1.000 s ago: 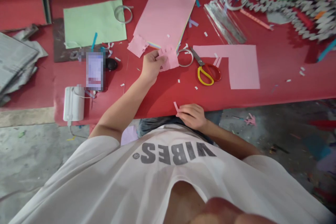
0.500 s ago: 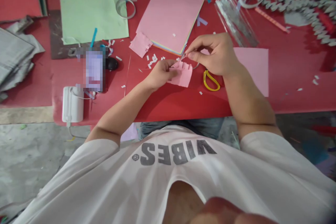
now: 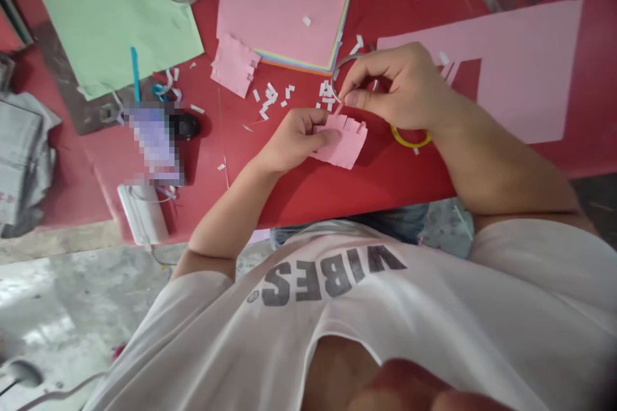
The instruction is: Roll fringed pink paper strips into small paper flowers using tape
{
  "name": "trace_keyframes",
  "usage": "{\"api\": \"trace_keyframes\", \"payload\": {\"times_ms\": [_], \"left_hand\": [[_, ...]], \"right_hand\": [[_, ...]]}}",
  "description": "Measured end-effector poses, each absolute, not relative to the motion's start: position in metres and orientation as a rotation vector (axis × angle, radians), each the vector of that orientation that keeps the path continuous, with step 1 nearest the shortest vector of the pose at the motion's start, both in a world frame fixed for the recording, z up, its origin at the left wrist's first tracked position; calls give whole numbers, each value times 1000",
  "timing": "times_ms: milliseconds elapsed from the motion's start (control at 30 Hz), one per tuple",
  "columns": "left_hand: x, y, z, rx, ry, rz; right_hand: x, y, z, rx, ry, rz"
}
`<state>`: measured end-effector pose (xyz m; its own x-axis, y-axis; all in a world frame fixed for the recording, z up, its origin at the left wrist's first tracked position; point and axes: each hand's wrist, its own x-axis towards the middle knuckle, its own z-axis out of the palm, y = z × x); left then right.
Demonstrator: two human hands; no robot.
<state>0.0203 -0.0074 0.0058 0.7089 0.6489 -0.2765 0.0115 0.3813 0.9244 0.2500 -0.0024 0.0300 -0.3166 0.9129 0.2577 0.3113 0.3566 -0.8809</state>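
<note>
Red table (image 3: 385, 189), notched pink paper (image 3: 344, 144) lying with its long axis sideways, held by the fingers of the nearer left hand (image 3: 294, 138), the right hand (image 3: 395, 87) pinching narrowly at its top edge, what it held too small to tell.

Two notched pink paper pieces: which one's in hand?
The notched pink paper piece held in the left hand; the other notched pink piece lies loose on the red tabletop by the paper stack.
</note>
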Motion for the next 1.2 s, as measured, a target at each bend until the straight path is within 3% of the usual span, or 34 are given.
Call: {"api": "trace_keyframes", "payload": {"times_ms": [1200], "left_hand": [[19, -13, 7, 1305, 731, 386]], "right_hand": [[236, -4, 7, -1021, -1857, 911]]}}
